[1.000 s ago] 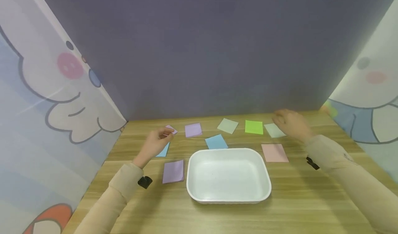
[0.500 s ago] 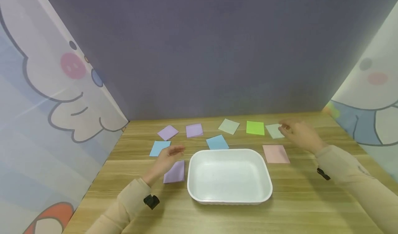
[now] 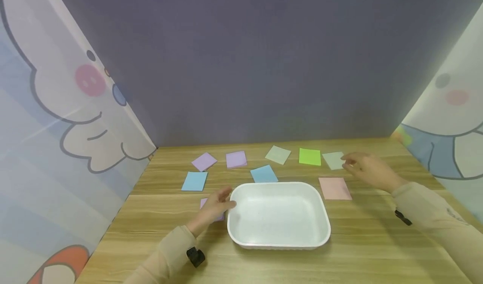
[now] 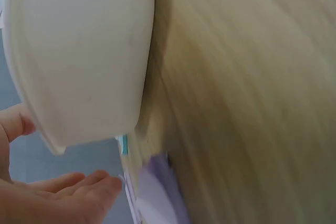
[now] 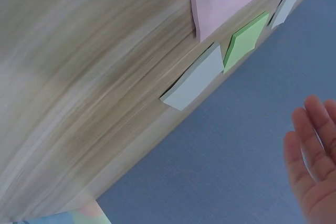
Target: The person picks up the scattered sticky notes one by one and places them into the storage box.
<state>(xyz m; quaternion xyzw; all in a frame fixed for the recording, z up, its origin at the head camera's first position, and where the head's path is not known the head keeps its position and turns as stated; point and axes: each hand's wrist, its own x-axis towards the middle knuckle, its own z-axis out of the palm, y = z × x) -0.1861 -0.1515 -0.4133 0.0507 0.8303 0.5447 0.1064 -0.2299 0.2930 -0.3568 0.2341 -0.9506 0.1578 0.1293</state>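
My left hand (image 3: 212, 210) is at the left rim of a white plastic tray (image 3: 279, 245). The left wrist view has the thumb beside the rim of the tray (image 4: 79, 66) and straight fingers (image 4: 89, 190) spread below it, around nothing. Under that hand, a purple sticky note pad (image 3: 204, 202) is partly covered. Over at the right, my right hand (image 3: 371, 171) hovers beside a pale green sticky note pad (image 3: 333, 160) and holds nothing. Its fingers (image 5: 310, 135) look extended in the right wrist view, apart from the pale pad (image 5: 197, 77).
Behind the tray lie a blue pad (image 3: 264, 174), a pale green pad (image 3: 278, 154) and a bright green pad (image 3: 310, 156). Two purple pads (image 3: 236, 159) and another blue pad (image 3: 194, 181) sit at the left. A pink pad (image 3: 335, 188) is right of the tray. A grey partition (image 3: 264, 66) rises behind.
The left hand has moved from the far-left pads toward me and right, to the tray's rim. The right hand has drawn back right from the pale green pad. Pads and tray stay put.
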